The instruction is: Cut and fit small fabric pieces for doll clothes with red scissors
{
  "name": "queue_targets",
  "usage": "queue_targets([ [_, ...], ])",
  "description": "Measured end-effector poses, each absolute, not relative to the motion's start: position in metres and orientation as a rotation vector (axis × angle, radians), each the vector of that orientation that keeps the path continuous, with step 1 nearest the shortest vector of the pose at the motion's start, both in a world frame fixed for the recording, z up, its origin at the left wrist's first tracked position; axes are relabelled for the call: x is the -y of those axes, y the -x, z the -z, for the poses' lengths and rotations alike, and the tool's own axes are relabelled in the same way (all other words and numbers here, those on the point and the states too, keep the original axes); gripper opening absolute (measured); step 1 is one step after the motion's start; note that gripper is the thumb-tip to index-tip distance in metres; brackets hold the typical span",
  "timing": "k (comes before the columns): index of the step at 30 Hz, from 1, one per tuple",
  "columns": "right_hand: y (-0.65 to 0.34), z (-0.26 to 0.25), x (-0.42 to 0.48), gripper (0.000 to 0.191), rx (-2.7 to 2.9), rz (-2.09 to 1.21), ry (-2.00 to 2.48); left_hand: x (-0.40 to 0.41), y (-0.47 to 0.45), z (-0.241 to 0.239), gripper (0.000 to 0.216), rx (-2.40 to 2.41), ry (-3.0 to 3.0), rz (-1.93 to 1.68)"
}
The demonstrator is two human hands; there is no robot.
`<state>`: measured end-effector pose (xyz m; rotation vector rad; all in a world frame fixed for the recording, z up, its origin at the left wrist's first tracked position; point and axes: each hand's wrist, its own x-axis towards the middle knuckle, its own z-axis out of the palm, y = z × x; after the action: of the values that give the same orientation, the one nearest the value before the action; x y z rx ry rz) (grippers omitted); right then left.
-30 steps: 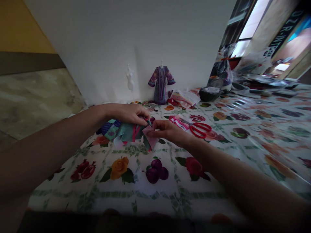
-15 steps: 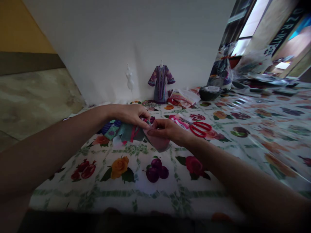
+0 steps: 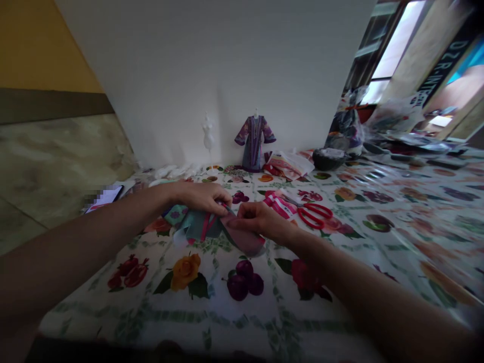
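Observation:
My left hand (image 3: 206,197) is closed on a small patchwork piece of fabric (image 3: 247,241), with pinkish cloth on its right and grey-teal cloth with pink strips on its left. Close beside it, my right hand (image 3: 260,219) pinches at the upper edge of the same fabric. Whether its fingertips also hold a needle or thread is too small to make out. Part of the cloth, green-blue with a floral print (image 3: 176,214), shows beneath my left wrist. Red-handled scissors (image 3: 315,216) lie on the table just right of my right hand, over a pink-and-white cloth (image 3: 280,204).
Against the white wall stand a small bare white mannequin (image 3: 208,133) and another wearing a purple robe (image 3: 254,143). Folded cloth (image 3: 289,165) and a dark bowl (image 3: 328,160) sit to their right. A phone (image 3: 106,196) lies at left on the floral tablecloth (image 3: 170,317). Plastic bags (image 3: 393,113) pile up at far right.
The view has tilted up slightly, so everything sits lower and the phone shows at left. Both hands keep hold of the fabric, with little change in their grip.

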<state>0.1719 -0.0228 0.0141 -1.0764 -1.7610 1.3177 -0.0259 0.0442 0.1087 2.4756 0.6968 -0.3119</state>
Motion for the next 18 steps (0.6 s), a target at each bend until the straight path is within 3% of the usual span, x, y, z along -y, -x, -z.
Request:
queue_targets([
  [18, -0.165, 0.020, 0.017, 0.023, 1.805, -1.488, 1.106, -0.053, 0.042, -0.059, 0.012, -0.698, -2.296, 0.271],
])
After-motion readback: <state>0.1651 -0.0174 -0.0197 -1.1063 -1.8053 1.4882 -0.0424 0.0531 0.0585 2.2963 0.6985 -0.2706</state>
